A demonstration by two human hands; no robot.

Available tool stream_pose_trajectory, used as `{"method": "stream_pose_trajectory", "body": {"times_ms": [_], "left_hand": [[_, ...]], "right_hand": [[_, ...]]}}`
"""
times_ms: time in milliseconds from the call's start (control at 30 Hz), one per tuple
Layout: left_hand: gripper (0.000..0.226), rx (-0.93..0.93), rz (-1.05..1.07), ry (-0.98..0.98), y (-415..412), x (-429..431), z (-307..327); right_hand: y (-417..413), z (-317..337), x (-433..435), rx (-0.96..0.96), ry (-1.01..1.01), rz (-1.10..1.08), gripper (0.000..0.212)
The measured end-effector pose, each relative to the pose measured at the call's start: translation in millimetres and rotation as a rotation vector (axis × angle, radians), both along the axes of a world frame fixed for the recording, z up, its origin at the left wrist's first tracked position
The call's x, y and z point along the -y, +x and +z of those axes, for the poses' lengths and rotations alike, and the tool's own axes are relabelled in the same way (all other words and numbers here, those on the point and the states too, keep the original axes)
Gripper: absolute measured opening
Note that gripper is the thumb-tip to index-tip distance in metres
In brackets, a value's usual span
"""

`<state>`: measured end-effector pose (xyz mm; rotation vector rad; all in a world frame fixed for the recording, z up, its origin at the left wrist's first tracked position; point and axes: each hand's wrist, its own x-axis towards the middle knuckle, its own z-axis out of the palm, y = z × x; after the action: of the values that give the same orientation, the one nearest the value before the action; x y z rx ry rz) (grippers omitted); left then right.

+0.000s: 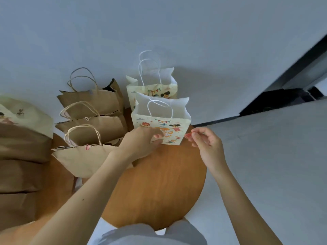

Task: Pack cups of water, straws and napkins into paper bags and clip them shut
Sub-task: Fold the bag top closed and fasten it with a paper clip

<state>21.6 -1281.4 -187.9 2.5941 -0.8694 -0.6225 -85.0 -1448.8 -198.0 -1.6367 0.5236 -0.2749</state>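
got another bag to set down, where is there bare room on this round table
Bare wood lies on the table between the near printed bag and the table's near edge. The left side is crowded with brown bags; the far printed bag fills the back.

The left grip point(141, 142) lies with curled fingers against the front of the near printed bag point(162, 119) on the round wooden tabletop point(159, 188); the right grip point(205, 140) pinches a red clip point(189, 134) just beside it; three brown bags point(92, 131) stand left, two visibly clipped; another printed bag point(152, 89) stands behind.
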Motion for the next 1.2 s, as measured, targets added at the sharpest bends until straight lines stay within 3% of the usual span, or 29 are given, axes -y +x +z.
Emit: {"method": "stream_pose_trajectory", "body": {"times_ms": [167, 500, 633, 767, 900, 967, 1067, 1200], "left_hand": [[0.033, 0.062, 0.095, 0.008, 18.0, 17.9, -25.3], [0.061, 0.223, 0.159, 0.113, 70.5, 34.8, -60.4], [0.066, 0.254, 0.106, 0.157, 99.2, 35.6, -68.7], [0.076, 0.278, 0.067, 0.138, 124.0, 38.3, -80.3], [0.085, 0.372, 0.053, 0.141, 138.2, 42.2, -90.5], [0.081, 0.431, 0.087, 0.098, 141.2, 43.6, -97.3], [0.056, 0.509, 0.111, -0.005, 143.5, 45.4, -106.2], [0.032, 0.432, 0.144, -0.102, 145.3, 48.7, -104.4]], "right_hand": [[35.0, -18.1, 25.1, -0.045, 0.056, 0.121, 0.015], [92.8, -45.8, 36.3, -0.044, -0.057, 0.152, 0.019], [113.7, -57.3, 24.6, -0.052, -0.138, 0.178, 0.018], [130.3, -67.8, 16.8, 0.006, -0.333, 0.228, 0.002], [144.3, -71.4, 14.5, 0.051, -0.419, 0.236, 0.024], [149.6, -72.1, 13.7, 0.086, -0.493, 0.248, 0.027], [151.1, -75.6, 10.2, 0.150, -0.556, 0.279, 0.026], [140.6, -88.4, 7.4, 0.176, -0.626, 0.378, 0.023]]}}
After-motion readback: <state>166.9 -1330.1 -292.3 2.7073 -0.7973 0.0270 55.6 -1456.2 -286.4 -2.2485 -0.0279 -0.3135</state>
